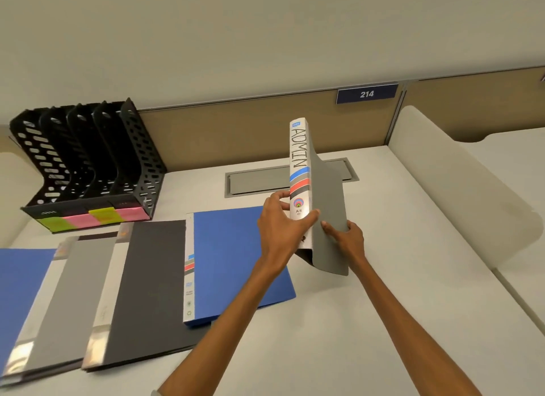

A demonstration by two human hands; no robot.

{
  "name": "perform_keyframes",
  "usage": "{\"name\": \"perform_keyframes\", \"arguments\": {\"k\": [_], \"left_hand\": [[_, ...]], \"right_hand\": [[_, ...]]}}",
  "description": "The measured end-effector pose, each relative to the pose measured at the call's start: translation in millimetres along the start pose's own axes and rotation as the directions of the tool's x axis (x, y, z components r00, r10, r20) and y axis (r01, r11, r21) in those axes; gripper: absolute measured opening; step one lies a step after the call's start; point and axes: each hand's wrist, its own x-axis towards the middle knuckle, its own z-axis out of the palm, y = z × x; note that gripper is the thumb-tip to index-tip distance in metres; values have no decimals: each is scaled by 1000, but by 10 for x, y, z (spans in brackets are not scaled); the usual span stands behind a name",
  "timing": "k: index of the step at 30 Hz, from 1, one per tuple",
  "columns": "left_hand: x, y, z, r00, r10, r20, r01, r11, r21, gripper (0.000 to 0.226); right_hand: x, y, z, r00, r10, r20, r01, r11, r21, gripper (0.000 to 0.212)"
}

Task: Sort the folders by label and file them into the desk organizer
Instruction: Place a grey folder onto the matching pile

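I hold a grey folder (328,195) upright above the desk, its white spine reading "ADMIN" turned toward me. My left hand (280,227) grips the spine low down, and my right hand (346,238) holds the grey cover at its lower edge. A blue folder (236,257) lies flat under my left arm. Left of it lie a dark grey folder (147,286), a light grey folder (67,295) and another blue folder (20,280), overlapping. The black desk organizer (88,165) stands at the back left, its slots empty, with green and pink sticky labels along its front.
A grey cable hatch (259,180) is set into the desk behind the held folder. A tan partition (236,127) with a "214" sign (367,93) runs along the back. A white curved divider (460,186) rises on the right.
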Motion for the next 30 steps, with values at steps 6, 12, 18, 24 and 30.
{"name": "perform_keyframes", "arguments": {"k": [6,12,18,24,30], "left_hand": [[50,-232,-342,996,-77,-49,76,997,-26,56],[52,-634,-709,980,-177,-89,173,984,-51,58],[-79,-1087,-1060,935,-325,-143,310,943,-120,51],[-205,-1491,-1313,906,-393,-156,381,919,-100,37],[-291,-1765,-1423,895,-411,-172,408,911,-54,42]], "right_hand": [[-18,-39,321,998,-28,55,30,999,-35,72],[-67,-40,590,996,-27,89,32,997,-65,67],[-237,6,874,989,-36,143,48,996,-82,71],[-422,5,1165,987,-31,157,55,988,-146,82],[-592,16,1394,983,-26,182,63,977,-203,87]]}}
